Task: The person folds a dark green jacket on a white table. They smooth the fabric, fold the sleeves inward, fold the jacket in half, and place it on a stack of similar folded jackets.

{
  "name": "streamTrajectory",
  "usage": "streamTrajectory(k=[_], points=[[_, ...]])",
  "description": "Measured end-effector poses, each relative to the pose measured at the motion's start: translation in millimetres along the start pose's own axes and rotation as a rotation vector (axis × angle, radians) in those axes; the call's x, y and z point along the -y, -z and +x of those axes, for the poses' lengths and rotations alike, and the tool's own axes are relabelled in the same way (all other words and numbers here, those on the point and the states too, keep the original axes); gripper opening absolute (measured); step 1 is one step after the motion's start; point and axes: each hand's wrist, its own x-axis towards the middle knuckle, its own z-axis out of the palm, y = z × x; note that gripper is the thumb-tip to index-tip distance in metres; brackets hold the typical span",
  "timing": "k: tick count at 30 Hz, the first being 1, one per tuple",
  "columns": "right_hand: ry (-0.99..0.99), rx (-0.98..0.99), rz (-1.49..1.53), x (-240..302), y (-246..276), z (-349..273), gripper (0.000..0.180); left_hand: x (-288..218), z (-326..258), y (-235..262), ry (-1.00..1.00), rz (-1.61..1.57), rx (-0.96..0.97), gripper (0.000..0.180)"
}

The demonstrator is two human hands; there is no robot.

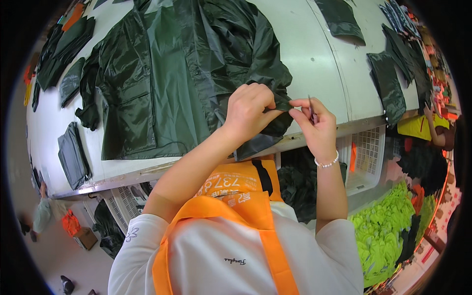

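Observation:
A dark green shiny jacket (167,78) lies spread open on the table, its paler lining showing in the middle. My left hand (248,110) is closed, pinching the jacket's fabric near its lower right part. Just to the right, my right hand (317,125) pinches the edge of the same bit of fabric between thumb and forefinger. Small thread snips (312,110) sit in the curled fingers of that hand, blades pointing up and away from me. The snips' handles are mostly hidden by the fingers. A short stretch of fabric lies between both hands.
Folded dark green garments lie at the left (73,155) and right (387,83) of the white table (314,64). Below its front edge stand a white plastic crate (366,157) and a bright yellow-green fabric heap (383,231). Other people's arms show at both far sides.

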Motion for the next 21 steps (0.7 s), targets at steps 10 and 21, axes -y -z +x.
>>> streamTrajectory(k=[10, 21], points=[[0.038, -0.092, -0.051, -26, 0, 8, 0.011, -8, 3, -9, -0.04, 0.054, 0.025, 0.033], [0.068, 0.106, -0.119, -30, 48, 7, 0.017, -7, 17, -24, -0.021, 0.103, -0.077, 0.034]])
